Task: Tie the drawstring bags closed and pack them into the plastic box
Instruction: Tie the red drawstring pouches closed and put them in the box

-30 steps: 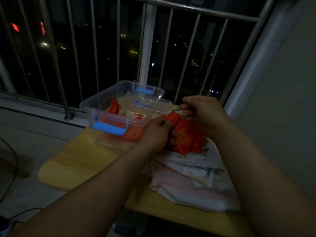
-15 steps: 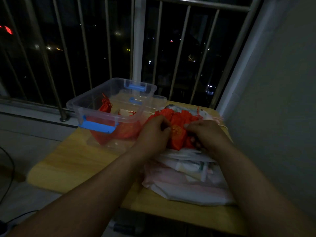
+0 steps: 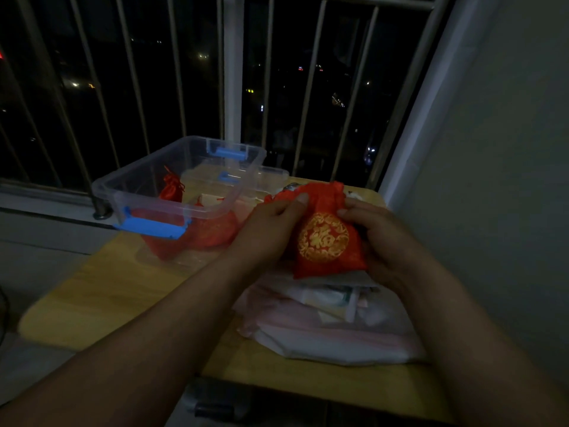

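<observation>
A red drawstring bag [image 3: 326,241] with a round gold emblem is held upright over the table, its mouth gathered at the top. My left hand [image 3: 271,226] grips its left side and my right hand [image 3: 378,235] grips its right side, thumbs near the neck. To the left stands the clear plastic box [image 3: 129,186] with blue latches. Inside it a small tied red bag [image 3: 171,189] stands upright, and more red bags [image 3: 212,232] lie at the bottom, seen through the wall.
A pile of pale plastic packets and papers [image 3: 332,322] lies on the yellow table [image 3: 101,291] under my hands. Metal railing bars [image 3: 229,87] stand behind the box. A grey wall [image 3: 492,180] is close on the right.
Both hands have lifted one red bag off the pile and turned its gold emblem toward me. The view has shifted slightly left to right.
</observation>
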A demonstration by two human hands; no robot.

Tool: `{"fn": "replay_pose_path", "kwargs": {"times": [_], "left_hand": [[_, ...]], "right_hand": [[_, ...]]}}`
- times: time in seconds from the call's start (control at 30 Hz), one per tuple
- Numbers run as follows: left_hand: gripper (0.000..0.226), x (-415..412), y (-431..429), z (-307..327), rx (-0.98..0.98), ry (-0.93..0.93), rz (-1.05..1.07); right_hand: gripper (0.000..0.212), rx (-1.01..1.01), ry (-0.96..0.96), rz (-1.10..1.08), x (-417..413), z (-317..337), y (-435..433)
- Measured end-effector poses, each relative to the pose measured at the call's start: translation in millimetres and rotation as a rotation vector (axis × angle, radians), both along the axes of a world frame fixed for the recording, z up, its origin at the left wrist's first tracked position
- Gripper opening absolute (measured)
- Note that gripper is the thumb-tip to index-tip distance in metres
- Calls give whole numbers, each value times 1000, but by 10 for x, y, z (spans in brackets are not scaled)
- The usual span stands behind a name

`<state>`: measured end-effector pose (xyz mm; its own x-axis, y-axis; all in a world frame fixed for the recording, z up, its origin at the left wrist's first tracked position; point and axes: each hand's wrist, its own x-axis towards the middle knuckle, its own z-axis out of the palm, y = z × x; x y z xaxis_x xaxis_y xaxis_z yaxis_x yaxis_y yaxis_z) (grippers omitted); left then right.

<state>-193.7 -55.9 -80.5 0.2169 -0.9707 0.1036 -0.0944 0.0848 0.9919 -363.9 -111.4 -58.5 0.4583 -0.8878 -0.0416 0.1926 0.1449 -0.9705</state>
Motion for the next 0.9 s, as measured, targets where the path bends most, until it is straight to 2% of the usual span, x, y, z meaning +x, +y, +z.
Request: {"fn": "replay_pose_path", "kwargs": {"times": [0.13, 0.2, 0.3, 0.5, 0.63, 0.9], "left_hand": [[17, -40, 4, 19, -4, -7, 7], [14, -36, 8, 8, -7, -28, -16], [14, -36, 14, -9, -17, -5, -44], [25, -31, 16, 7, 25, 167, 4], [25, -34, -1, 4, 47, 236, 22], [31, -22, -54, 4, 105, 473, 63]], "right_hand": [[23, -13, 94, -42, -36, -101, 36], [21, -34, 87, -73, -15, -131, 44], [18, -61, 78, -134, 41, -143, 70], [18, -104, 134, -184, 61, -151, 58], [15, -23, 26, -207, 82, -144, 55], [17, 120, -69, -167, -22, -128, -31]]}}
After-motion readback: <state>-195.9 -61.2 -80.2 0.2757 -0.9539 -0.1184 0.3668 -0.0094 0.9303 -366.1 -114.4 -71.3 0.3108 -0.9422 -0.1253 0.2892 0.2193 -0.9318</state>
